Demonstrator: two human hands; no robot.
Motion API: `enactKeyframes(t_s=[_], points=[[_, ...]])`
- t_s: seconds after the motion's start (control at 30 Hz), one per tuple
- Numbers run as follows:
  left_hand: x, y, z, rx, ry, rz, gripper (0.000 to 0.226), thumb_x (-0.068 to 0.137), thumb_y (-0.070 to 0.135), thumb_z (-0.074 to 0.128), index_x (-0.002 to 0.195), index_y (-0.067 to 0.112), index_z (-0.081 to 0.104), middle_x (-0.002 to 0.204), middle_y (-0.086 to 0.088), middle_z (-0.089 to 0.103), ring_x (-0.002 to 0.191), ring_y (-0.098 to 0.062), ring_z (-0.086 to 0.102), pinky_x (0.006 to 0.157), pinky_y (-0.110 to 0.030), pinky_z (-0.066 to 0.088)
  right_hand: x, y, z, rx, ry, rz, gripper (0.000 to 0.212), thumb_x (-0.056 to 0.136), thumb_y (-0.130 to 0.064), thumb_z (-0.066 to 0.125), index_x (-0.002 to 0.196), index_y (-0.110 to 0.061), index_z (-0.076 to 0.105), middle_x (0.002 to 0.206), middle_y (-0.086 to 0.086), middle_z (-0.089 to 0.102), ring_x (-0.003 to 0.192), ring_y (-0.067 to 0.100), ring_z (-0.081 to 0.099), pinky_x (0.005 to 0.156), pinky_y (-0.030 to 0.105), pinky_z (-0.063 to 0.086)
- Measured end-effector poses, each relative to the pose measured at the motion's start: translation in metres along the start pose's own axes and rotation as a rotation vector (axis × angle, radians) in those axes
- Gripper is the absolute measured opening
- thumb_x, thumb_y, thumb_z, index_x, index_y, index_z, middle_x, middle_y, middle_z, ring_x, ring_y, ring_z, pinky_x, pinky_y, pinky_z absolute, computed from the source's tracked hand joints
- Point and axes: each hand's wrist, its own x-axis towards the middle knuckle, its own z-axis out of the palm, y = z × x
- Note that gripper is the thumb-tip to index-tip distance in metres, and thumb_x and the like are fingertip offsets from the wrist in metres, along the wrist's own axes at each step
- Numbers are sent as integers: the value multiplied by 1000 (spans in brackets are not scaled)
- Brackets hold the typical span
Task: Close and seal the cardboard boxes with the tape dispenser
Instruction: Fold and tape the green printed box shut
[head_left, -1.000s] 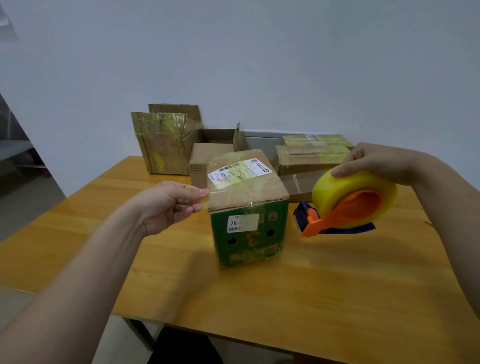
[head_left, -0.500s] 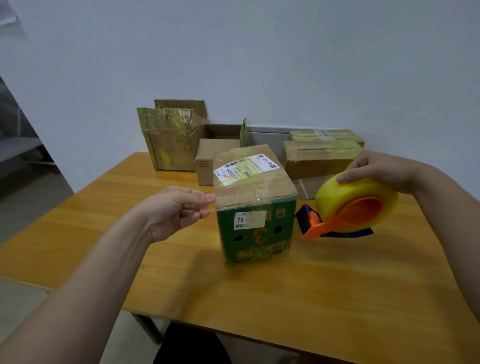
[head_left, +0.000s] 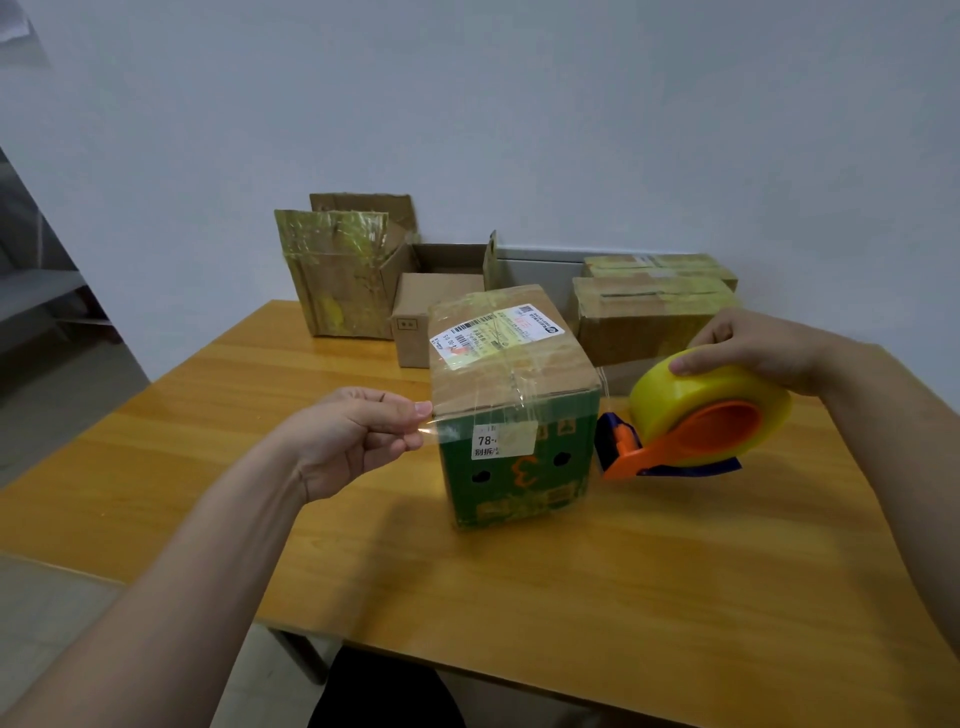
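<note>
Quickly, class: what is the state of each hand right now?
Left hand: pinching the clear tape end at the green box corner.
Right hand: gripping the tape dispenser by its yellow roll.

Box (head_left: 511, 400) between hands (head_left: 358, 436), on table (head_left: 571, 587)

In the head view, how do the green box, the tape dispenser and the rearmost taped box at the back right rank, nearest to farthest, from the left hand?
1. green box, just right of the left hand, which pinches the tape end.
2. tape dispenser, past the box's right side, gripped by the right hand.
3. rearmost taped box, far back right.
</note>
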Motion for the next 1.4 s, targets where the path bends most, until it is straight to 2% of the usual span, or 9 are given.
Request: enactKeyframes(t_s=[0.23, 0.47, 0.7, 0.83, 0.93, 1.0, 1.07, 1.17, 1.4], points=[[4, -4, -2, -2, -22, 6, 10, 77, 14, 77, 67, 12, 77, 68, -10, 67, 51, -8, 59, 50, -16, 56, 3, 7, 7, 42, -36, 17, 78, 36, -82, 85, 64, -10, 75, 67, 13, 70, 59, 23, 67, 63, 36, 51], [8, -5, -2, 40, -44, -3, 15, 74, 17, 77, 61, 15, 70, 65, -7, 62, 50, -9, 60, 49, -16, 55, 1, 9, 12, 53, -15, 21, 93, 37, -81, 86, 71, 5, 71, 66, 17, 65, 58, 25, 62, 57, 31, 50], [4, 46, 3, 983, 152, 1, 41, 77, 49, 84, 87, 14, 66, 71, -2, 62, 65, -15, 51, 58, -28, 37, -17, 4, 13, 82, 21, 4, 88, 43, -79, 84, 71, 3, 71, 65, 14, 65, 57, 22, 61, 56, 29, 49], [-2, 74, 48, 1534, 348, 235, 49, 74, 51, 86, 110, 28, 61, 115, 5, 63, 98, -17, 56, 72, -33, 44, -30, -1, 17, 122, 48, 14, 51, 55, -67, 77, 59, -16, 72, 61, 5, 67, 55, 15, 63, 59, 31, 47], [10, 73, 98, 1452, 195, 455, 54, 89, 30, 73, 140, 28, 53, 138, -1, 57, 111, -21, 54, 85, -35, 45, -37, -3, 21, 99, 84, 30, 72, 51, -74, 81, 70, -4, 74, 67, 11, 69, 59, 19, 65, 62, 34, 49], [32, 61, 133, 1413, 77, 456, 51, 101, 39, 55, 150, 26, 47, 152, -5, 48, 125, -26, 49, 98, -41, 44, -41, -4, 23, 94, 107, 50, 96, 41, -82, 81, 81, 5, 73, 73, 16, 72, 62, 22, 67, 63, 35, 51], [54, 48, 156, 1473, 24, 340, 58, 107, 55, 30, 159, 31, 35, 170, -5, 20, 153, -36, 22, 120, -66, 21, -44, -6, 26, 112, 110, 65, 102, 39, -84, 81, 86, 6, 74, 76, 18, 73, 63, 23, 67, 64, 35, 51], [78, 36, 158, 1550, 27, 288, 61, 106, 62, 11, 162, 39, 25, 173, -1, -6, 158, -36, -10, 115, -77, -9, -46, -12, 30, 143, 126, 66, 92, 49, -79, 81, 85, 5, 75, 77, 19, 73, 64, 24, 67, 69, 38, 51], [82, 33, 115, 1546, -13, 476, 56, 108, 57, 12, 158, 41, 32, 173, 8, 7, 159, -25, -1, 121, -70, -2, -43, -31, 59, 276, 136, 52, 48, 76, -57, 79, 67, -10, 74, 67, 10, 71, 59, 18, 65, 64, 32, 50]])
